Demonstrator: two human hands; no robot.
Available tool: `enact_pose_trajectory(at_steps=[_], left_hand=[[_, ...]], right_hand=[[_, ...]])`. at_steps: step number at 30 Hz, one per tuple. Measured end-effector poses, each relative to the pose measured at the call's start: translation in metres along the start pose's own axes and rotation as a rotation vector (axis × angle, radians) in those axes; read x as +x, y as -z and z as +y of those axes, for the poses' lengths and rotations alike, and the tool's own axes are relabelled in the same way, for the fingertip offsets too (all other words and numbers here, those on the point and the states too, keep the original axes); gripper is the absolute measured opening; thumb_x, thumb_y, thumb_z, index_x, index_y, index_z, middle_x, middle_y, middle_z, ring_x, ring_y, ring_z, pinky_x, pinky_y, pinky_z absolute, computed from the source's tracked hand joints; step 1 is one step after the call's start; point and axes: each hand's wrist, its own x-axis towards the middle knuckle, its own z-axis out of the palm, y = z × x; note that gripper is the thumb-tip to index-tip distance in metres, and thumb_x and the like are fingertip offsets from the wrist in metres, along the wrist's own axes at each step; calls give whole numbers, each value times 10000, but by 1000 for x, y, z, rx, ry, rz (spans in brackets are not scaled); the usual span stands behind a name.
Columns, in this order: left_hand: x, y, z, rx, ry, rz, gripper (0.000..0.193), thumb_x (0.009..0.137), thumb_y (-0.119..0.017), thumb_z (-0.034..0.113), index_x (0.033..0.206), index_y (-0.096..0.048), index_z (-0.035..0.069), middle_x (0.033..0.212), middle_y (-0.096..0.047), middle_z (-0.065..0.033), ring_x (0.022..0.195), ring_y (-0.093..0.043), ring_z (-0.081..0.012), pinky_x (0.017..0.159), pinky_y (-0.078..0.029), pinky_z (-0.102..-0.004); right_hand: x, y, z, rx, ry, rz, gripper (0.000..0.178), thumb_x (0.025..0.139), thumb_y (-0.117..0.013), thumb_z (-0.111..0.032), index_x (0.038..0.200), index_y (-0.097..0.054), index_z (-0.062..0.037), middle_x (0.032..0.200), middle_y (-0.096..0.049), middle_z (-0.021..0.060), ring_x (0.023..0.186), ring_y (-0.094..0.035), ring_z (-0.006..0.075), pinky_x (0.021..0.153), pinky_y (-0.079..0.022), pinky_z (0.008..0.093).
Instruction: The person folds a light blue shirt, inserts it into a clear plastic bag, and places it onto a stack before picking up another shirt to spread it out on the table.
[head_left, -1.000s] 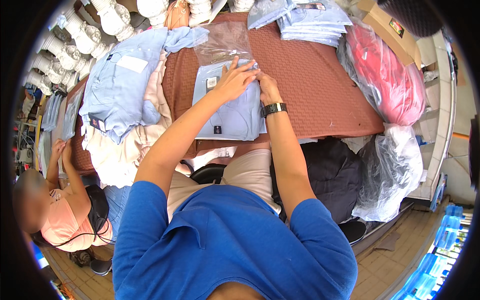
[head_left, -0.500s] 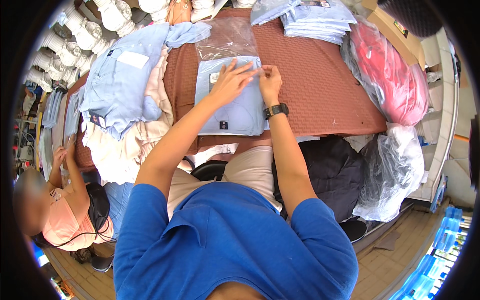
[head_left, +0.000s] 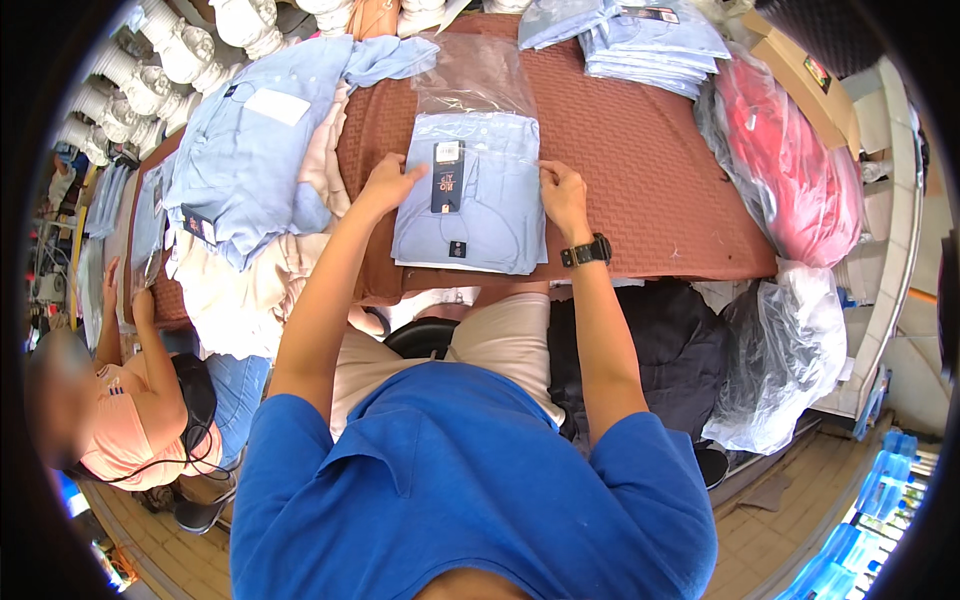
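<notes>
folded blue shirt [head_left: 495,225] in a clear bag [head_left: 475,80], flat on the bench [head_left: 650,190] | left hand [head_left: 388,185] at the shirt's left edge, thumb out, can't tell if it's gripping tbh | right hand [head_left: 565,195] pinching the bag right of the shirt | loose blue garments [head_left: 255,150] left of it | red bundle [head_left: 785,150] well right | folded stack [head_left: 655,50] beyond, rightward

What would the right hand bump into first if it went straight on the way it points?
Probably the folded blue shirt in its clear bag: the right hand points up and left across it, fingertips about at its right edge, though contact is unclear.
</notes>
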Motion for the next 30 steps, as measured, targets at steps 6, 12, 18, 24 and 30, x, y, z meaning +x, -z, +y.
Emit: enact_pose_trajectory(at_steps=[6, 12, 18, 24, 30], left_hand=[[-65, 6, 2, -55, 44, -239, 731, 885, -731, 425, 1281, -461, -126, 1176, -631, -301, 1115, -632, -352, 957, -484, -394], [-77, -15, 9, -283, 190, -256, 720, 886, -741, 387, 1291, -438, -126, 1169, -636, -273, 1090, -642, -324, 952, -489, -403], [-98, -2, 23, -967, 368, -554, 496, 900, -717, 241, 1245, -554, -75, 1202, -649, -173, 1093, -650, -237, 1001, -503, -389], [-108, -24, 29, -1472, 404, -571, 483, 850, -734, 66, 1271, -550, -80, 1228, -645, -176, 1125, -648, -263, 1044, -504, -407], [-110, -25, 43, -1461, 447, -664, 487, 868, -731, 66, 1288, -534, -85, 1258, -636, -195, 1155, -646, -281, 1049, -511, -395]], right_hand=[[-43, 23, -21, -266, -331, -324, 640, 914, -607, -572, 1049, -678, 50, 1071, -678, 312, 1051, -637, 472, 910, -493, 496], [-81, 12, -5, 254, -221, -280, 500, 916, -706, -356, 1099, -644, 105, 1063, -705, 253, 1003, -678, 339, 890, -514, 415], [-87, 31, -14, 703, -534, -258, 360, 921, -720, -193, 1176, -640, 48, 1095, -700, 124, 997, -661, 234, 905, -515, 353], [-105, 22, -28, 1164, -644, -143, 402, 924, -708, -178, 1264, -587, -1, 1213, -636, 104, 1096, -613, 214, 895, -527, 421], [-119, 22, -30, 1282, -675, -136, 369, 941, -700, -233, 1254, -580, -77, 1217, -604, 63, 1119, -572, 202, 953, -503, 388]])
